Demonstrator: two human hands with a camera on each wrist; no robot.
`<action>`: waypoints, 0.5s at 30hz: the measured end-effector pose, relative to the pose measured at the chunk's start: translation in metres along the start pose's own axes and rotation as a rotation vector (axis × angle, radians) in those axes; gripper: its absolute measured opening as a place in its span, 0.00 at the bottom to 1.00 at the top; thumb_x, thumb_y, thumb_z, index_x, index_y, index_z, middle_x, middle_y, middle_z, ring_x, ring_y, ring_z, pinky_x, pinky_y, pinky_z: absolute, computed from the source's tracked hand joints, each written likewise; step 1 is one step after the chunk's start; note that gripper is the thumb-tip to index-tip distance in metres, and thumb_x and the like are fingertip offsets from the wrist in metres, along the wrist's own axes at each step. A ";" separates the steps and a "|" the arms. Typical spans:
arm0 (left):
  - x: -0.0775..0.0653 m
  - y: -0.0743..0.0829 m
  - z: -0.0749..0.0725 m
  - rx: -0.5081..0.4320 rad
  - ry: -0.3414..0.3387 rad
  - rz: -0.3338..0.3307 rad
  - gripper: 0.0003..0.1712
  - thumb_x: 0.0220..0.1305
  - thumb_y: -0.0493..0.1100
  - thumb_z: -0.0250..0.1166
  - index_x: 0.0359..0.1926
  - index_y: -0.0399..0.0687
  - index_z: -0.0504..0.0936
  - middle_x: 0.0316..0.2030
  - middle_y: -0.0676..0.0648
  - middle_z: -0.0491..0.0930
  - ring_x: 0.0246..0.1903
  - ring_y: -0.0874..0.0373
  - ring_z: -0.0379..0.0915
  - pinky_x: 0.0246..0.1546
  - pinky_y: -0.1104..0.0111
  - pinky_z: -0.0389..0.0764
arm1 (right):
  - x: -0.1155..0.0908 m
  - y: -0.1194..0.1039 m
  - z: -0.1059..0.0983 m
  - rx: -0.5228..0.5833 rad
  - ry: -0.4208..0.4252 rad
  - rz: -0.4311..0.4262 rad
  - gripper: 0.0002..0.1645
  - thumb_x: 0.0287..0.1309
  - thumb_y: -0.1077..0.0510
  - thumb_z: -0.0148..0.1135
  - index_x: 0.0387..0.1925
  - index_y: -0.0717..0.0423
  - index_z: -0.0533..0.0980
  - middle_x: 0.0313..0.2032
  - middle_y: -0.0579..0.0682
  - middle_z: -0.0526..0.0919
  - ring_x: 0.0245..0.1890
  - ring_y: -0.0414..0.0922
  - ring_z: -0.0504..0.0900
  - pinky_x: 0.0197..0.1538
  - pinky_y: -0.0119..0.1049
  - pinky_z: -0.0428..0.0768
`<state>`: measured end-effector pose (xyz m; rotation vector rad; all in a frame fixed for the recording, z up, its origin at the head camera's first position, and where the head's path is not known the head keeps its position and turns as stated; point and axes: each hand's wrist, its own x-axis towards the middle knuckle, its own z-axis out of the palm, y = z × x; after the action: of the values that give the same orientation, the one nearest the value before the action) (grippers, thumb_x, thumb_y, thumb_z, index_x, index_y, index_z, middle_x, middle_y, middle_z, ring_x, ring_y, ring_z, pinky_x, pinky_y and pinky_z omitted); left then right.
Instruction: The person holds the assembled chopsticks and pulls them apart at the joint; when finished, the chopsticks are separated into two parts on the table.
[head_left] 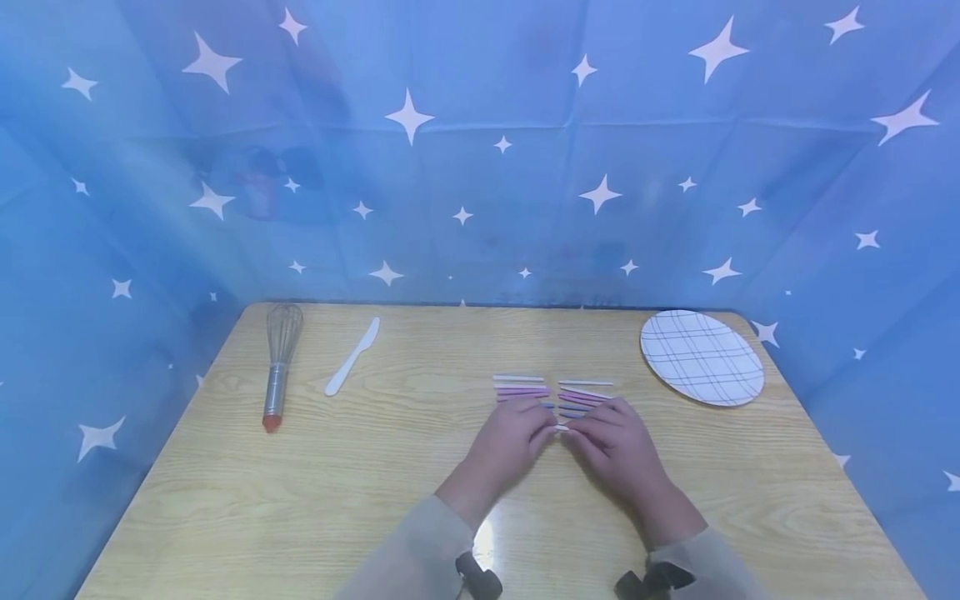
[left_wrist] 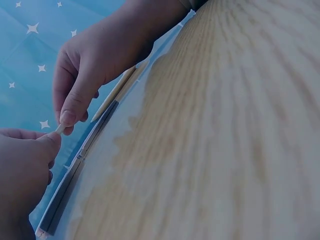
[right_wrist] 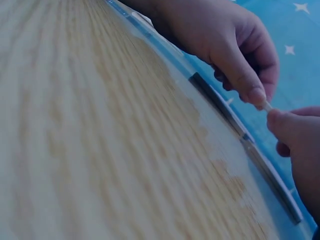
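My left hand (head_left: pixel 512 440) and my right hand (head_left: pixel 619 443) meet at the middle of the table. Between their fingertips is a small pale stick (head_left: pixel 561 427), pinched at both ends. In the left wrist view a short piece of the pale stick (left_wrist: pixel 60 128) shows between the thumbs; the rest is hidden by fingers. Just beyond the hands lie thin sticks in two side-by-side columns: white sticks (head_left: pixel 519 378) at the back, pink sticks (head_left: pixel 522 392) before them, and dark bluish sticks (head_left: pixel 573 409) nearest the hands, partly covered by them.
A whisk (head_left: pixel 277 367) with a red handle end lies at the table's left, beside a white plastic knife (head_left: pixel 352 357). A white plate (head_left: pixel 702 358) with a checked line pattern sits at the back right. Behind the wooden table (head_left: pixel 300 508) hangs a blue star-patterned curtain (head_left: pixel 480 175).
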<state>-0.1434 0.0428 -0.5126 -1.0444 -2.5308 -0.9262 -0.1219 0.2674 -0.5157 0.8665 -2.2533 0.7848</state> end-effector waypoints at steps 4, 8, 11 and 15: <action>-0.001 0.001 -0.001 -0.008 0.000 -0.005 0.07 0.77 0.49 0.67 0.46 0.54 0.88 0.43 0.59 0.85 0.47 0.64 0.80 0.59 0.75 0.77 | 0.000 0.001 0.000 0.000 0.003 -0.017 0.09 0.51 0.59 0.79 0.37 0.51 0.91 0.38 0.45 0.91 0.40 0.49 0.82 0.51 0.40 0.72; -0.002 0.002 -0.002 -0.004 0.004 -0.006 0.08 0.76 0.50 0.67 0.46 0.53 0.88 0.42 0.59 0.84 0.46 0.65 0.80 0.58 0.76 0.77 | -0.001 0.001 -0.001 -0.001 0.003 -0.017 0.09 0.50 0.59 0.79 0.36 0.51 0.91 0.37 0.44 0.91 0.39 0.49 0.81 0.51 0.39 0.71; -0.002 0.003 -0.002 -0.005 0.026 0.002 0.07 0.75 0.49 0.68 0.45 0.53 0.88 0.42 0.59 0.84 0.46 0.65 0.80 0.57 0.77 0.77 | -0.001 0.001 -0.001 0.005 0.014 -0.027 0.08 0.51 0.59 0.79 0.36 0.51 0.91 0.36 0.44 0.91 0.39 0.49 0.81 0.50 0.39 0.71; -0.003 0.003 -0.003 -0.036 0.032 0.006 0.08 0.76 0.48 0.68 0.46 0.51 0.88 0.44 0.57 0.86 0.48 0.63 0.81 0.59 0.75 0.78 | -0.001 0.003 -0.001 0.011 0.013 -0.039 0.07 0.53 0.59 0.78 0.37 0.51 0.91 0.37 0.44 0.91 0.38 0.49 0.80 0.49 0.40 0.71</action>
<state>-0.1391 0.0415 -0.5099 -1.0385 -2.4929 -0.9828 -0.1225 0.2703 -0.5168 0.9050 -2.2162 0.7843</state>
